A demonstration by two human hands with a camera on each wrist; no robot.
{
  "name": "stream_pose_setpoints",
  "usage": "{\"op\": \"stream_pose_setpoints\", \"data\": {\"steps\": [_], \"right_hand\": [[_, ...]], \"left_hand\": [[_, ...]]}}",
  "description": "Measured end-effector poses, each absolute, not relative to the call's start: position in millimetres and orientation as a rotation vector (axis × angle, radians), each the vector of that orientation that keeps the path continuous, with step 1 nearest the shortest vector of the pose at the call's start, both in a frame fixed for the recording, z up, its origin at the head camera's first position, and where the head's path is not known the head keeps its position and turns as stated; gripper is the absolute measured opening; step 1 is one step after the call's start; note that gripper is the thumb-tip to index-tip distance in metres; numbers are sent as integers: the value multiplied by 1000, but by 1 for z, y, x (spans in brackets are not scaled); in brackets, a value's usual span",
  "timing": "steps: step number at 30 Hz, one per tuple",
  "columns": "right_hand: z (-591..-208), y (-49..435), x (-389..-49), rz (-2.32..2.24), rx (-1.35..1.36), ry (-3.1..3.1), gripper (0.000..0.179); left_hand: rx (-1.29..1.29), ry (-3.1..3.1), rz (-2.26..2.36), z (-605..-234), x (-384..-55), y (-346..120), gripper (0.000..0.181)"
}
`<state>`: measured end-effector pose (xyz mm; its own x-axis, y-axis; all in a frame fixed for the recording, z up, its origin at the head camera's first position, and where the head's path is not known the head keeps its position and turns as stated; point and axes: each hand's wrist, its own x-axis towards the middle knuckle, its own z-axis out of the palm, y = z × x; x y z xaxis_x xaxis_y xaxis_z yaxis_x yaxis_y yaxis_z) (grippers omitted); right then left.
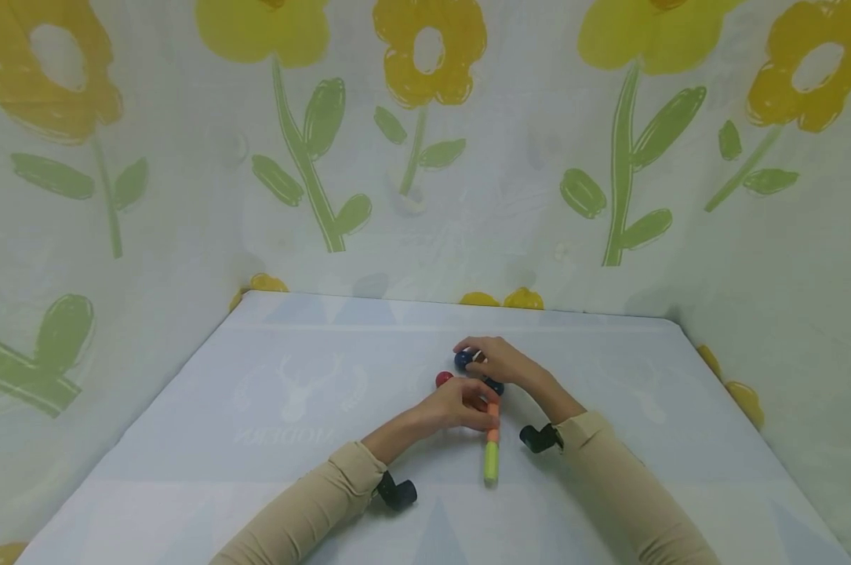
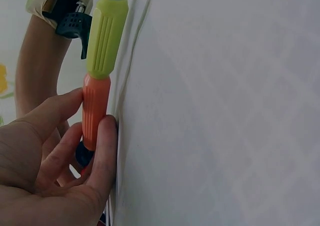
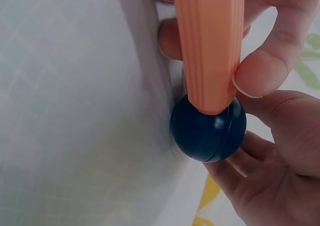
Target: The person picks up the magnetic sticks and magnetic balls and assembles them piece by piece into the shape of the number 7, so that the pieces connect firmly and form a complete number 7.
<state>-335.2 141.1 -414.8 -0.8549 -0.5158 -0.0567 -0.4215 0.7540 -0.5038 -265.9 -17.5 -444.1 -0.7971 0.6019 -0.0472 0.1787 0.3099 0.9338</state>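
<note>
My left hand (image 1: 456, 404) pinches an orange ribbed rod (image 2: 95, 108) between thumb and fingers. A lime-green ribbed rod (image 2: 106, 40) meets it end to end, in line, pointing toward me in the head view. At the orange rod's far end a dark blue ball (image 3: 207, 133) touches it. Just beyond, my right hand (image 1: 503, 362) has its index finger over and its thumb below a second dark blue ball (image 1: 464, 360), holding it. A red ball (image 1: 444, 379) shows behind my left hand, partly covered. What joins the balls is hidden by the hands.
The white table (image 1: 206, 439) has faint printed deer and lettering. Behind it and at both sides hangs a pale sheet (image 1: 496, 196) with yellow flowers. Black wrist mounts (image 1: 397, 494) sit below the sleeves, close over the table.
</note>
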Motion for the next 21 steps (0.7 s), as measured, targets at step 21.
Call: {"op": "stream_pose_setpoints", "data": {"steps": [21], "right_hand": [[-415, 141, -333, -695, -670, 2764, 36]], "left_hand": [[671, 2210, 1495, -446, -264, -17, 30]]}}
